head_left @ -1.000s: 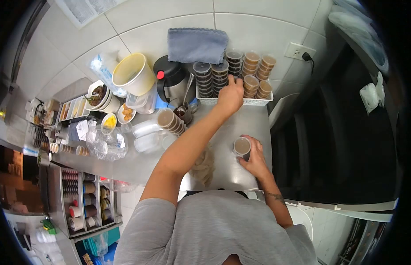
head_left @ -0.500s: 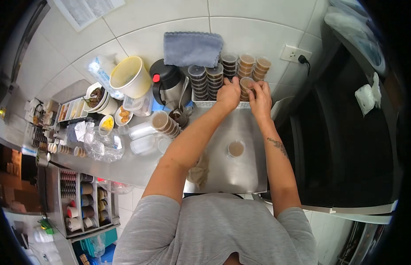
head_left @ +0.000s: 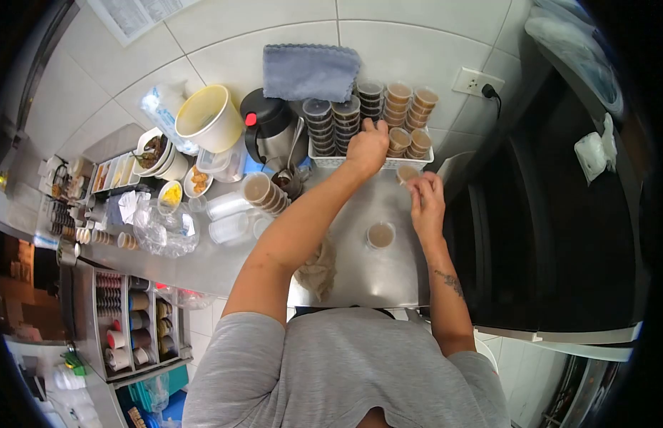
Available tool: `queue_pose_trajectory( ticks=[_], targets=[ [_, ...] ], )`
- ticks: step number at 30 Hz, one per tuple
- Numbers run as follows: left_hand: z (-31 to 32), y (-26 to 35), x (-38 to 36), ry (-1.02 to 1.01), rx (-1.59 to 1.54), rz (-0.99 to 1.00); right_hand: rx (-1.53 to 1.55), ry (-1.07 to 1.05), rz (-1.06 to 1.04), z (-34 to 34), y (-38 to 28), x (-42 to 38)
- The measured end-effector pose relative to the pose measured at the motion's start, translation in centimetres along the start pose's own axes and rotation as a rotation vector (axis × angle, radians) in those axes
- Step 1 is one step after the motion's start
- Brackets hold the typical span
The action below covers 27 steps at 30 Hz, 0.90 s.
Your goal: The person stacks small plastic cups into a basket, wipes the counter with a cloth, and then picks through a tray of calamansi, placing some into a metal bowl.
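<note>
Pinching sauce cup (head_left: 407, 173) in right hand (head_left: 425, 203), left hand (head_left: 368, 146) gripping stacked cups (head_left: 360, 118)

Countertop surroundings, left and rear

A blue cloth (head_left: 310, 70) lies over a black thermal jug (head_left: 271, 132); beside it a tilted cream bucket (head_left: 209, 118), a crumpled plastic bag (head_left: 162, 230), and a wall socket (head_left: 471, 83) at right.
</note>
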<state>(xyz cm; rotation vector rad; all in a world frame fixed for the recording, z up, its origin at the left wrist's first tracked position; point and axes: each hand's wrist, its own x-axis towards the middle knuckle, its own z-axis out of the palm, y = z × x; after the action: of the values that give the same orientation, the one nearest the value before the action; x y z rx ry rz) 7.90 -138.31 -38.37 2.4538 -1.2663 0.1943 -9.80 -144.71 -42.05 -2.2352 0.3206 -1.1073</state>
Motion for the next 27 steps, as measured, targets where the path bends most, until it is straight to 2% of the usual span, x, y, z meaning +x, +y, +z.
queue_pose_trajectory(
  ticks=[8,10,13,17,22,25,27],
  targets=[
    [-0.5,0.4,-1.3,-0.008,0.128,0.047,-0.051,-0.200,0.109,0.6,1.5,-2.8],
    [-1.8,1.1,-2.8,0.039,0.063,0.052,-0.081,-0.148,0.084,0.4,0.9,-2.4],
    [-3.0,1.6,-6.9,-0.001,0.014,0.014,-0.107,-0.069,0.026,0.5,1.0,-0.6],
    [0.0,-0.9,-11.4,-0.089,0.020,0.007,-0.167,-0.004,-0.046,0.9,0.2,3.2],
    [-1.1,-0.9,-12.8,-0.238,-0.027,-0.053,-0.346,-0.015,-0.144,2.8,1.7,6.1],
    [-3.1,0.3,-10.1,-0.059,-0.082,0.014,-0.405,-0.018,-0.179,3.2,2.6,7.0],
    [-3.2,0.8,-5.8,0.034,-0.069,-0.052,-0.426,-0.006,-0.200,3.4,2.7,7.2]
  ],
)
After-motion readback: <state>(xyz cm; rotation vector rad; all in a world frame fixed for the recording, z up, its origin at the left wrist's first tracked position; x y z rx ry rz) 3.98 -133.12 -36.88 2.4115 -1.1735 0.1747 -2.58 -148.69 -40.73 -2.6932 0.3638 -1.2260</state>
